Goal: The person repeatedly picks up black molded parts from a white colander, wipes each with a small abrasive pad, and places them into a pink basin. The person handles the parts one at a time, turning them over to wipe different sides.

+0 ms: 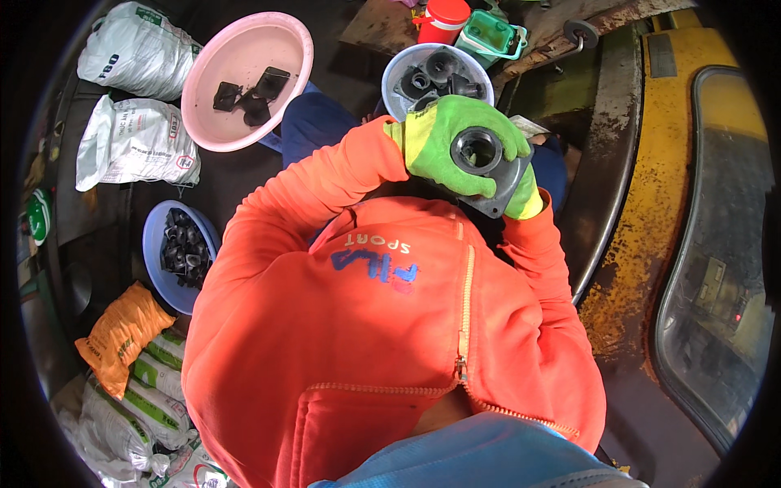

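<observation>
Green gloves cover both hands. With its fingers wrapped round the collar, my left hand grips a black flanged part, which has a round ring-shaped opening and a flat square plate with holes at its corners. My right hand holds the same part from its right side; the plate hides most of those fingers. Just beyond the hands stands a pale blue basin with several similar black parts in it.
A pink basin with a few black pieces is at the far left. Below it sits a blue basin full of black pieces. White sacks and an orange sack line the left. A rusty yellow machine flanks my right.
</observation>
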Available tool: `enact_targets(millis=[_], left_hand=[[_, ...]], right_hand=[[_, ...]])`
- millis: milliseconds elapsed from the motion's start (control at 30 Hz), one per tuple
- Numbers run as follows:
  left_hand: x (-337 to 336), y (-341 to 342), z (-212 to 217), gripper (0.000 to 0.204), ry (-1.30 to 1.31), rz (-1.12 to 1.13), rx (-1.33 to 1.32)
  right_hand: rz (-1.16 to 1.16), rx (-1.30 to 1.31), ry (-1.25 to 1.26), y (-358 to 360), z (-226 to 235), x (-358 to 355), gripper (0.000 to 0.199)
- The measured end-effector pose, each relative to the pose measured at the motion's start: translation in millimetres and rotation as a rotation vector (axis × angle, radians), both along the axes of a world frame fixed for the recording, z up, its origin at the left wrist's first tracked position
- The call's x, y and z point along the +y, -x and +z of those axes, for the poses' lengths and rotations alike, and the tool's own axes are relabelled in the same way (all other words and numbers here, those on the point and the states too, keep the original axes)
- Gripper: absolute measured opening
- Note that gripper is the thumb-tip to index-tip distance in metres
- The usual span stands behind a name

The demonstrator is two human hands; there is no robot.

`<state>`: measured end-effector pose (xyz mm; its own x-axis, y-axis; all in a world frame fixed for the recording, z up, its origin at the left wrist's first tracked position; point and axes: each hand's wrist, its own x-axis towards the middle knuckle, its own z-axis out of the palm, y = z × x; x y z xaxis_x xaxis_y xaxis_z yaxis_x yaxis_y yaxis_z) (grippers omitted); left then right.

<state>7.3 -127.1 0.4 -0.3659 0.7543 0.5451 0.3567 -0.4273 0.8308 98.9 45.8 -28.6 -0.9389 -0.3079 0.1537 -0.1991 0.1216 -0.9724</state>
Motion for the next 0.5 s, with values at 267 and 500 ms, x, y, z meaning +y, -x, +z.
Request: enact_targets(millis=[267, 500], left_hand=[[0.6, 8.9, -3.9, 0.043, -0.021, -0.269, 0.087], [1.6, 31.3, -10.0, 0.051, 0.105, -0.336, 0.1]], right_hand=[[0.016, -0.122, 0.096, -1.8, -8.8, -3.7, 0.049], [-0.092, 0.116, -0.183, 11.2, -20.6, -13.7, 0.043]])
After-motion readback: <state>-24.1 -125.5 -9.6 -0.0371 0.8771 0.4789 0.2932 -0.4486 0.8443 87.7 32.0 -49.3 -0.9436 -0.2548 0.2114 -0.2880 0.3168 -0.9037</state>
